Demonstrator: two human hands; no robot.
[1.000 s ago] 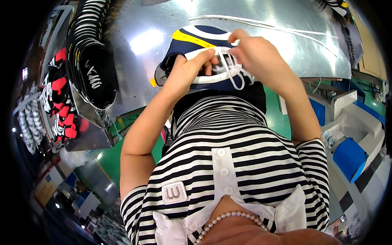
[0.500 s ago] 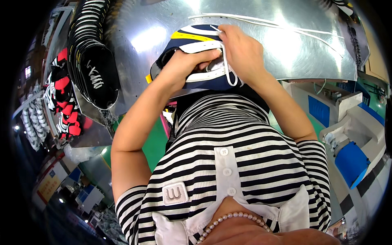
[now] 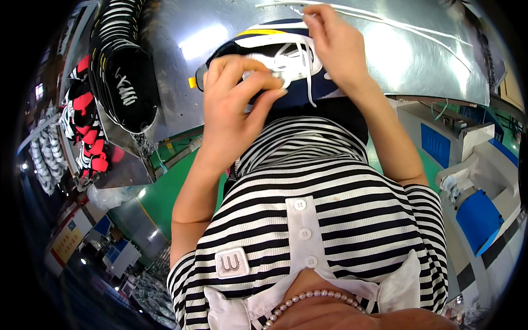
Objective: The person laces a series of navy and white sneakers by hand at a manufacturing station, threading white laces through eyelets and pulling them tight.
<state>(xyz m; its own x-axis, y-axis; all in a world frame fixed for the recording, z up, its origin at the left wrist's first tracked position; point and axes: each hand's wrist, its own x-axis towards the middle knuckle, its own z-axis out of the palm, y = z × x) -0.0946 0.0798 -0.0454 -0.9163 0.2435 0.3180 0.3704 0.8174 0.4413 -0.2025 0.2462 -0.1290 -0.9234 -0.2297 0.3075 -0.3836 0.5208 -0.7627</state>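
A dark blue shoe upper (image 3: 297, 94) with white and yellow stripes lies at the table's near edge, its opening toward me. A white shoelace (image 3: 309, 74) runs through the eyelets at its front, with loose lengths trailing over the near side. My left hand (image 3: 234, 96) is over the opening, thumb and fingers pinched on a loop of that lace; motion blurs it a little. At the upper's far right, my right hand (image 3: 341, 52) is closed, its thumb and forefinger pinching a lace end that barely shows. The inside of the upper is partly hidden behind my left hand.
Long white laces (image 3: 385, 25) lie across the metal table (image 3: 181, 77). At the left stands a row of nested black shoe uppers (image 3: 127, 91), with red, black and white pieces (image 3: 82, 129) beyond. A pale machine with a blue panel (image 3: 478, 220) stands at the right.
My left hand has come out of the opening and back toward me, pinching lace. My right hand has moved up and away. Lace now shows across the front of the opening.
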